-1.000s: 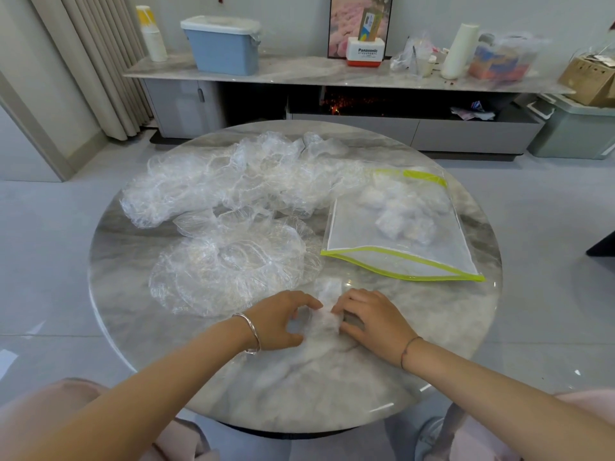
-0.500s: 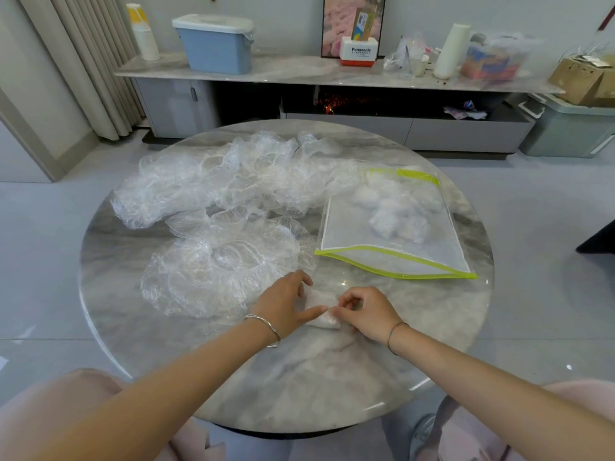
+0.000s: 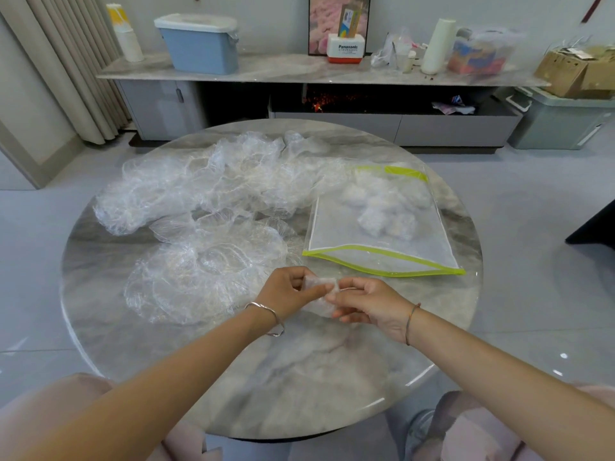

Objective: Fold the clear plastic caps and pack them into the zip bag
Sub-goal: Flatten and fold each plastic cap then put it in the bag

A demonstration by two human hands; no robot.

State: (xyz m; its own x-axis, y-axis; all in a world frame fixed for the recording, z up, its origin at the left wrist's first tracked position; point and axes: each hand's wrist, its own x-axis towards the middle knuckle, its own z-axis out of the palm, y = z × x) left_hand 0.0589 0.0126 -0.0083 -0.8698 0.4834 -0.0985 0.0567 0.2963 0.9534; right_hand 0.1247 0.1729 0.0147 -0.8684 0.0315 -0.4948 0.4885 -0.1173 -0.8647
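A small folded clear plastic cap (image 3: pixel 320 302) is held just above the round marble table (image 3: pixel 299 377), near its middle front. My left hand (image 3: pixel 290 289) grips its left side with curled fingers, and my right hand (image 3: pixel 366 304) pinches its right side. One spread-out cap (image 3: pixel 206 271) lies flat to the left of my hands. Behind it sprawls a heap of loose caps (image 3: pixel 213 188). The zip bag (image 3: pixel 382 227), clear with a lime-green edge, lies to the right with several folded caps (image 3: pixel 386 211) inside; its mouth faces me.
Behind the table runs a long low cabinet (image 3: pixel 316 71) carrying a blue lidded bin (image 3: pixel 199 41), a white roll (image 3: pixel 437 44) and boxes. A grey storage bin (image 3: pixel 562 121) stands on the floor at the right. Curtains (image 3: pixel 66 68) hang at the left.
Both hands finished pressing the cap into a small bundle on the table and have lifted it slightly, moving a little farther from me. The view shifted slightly.
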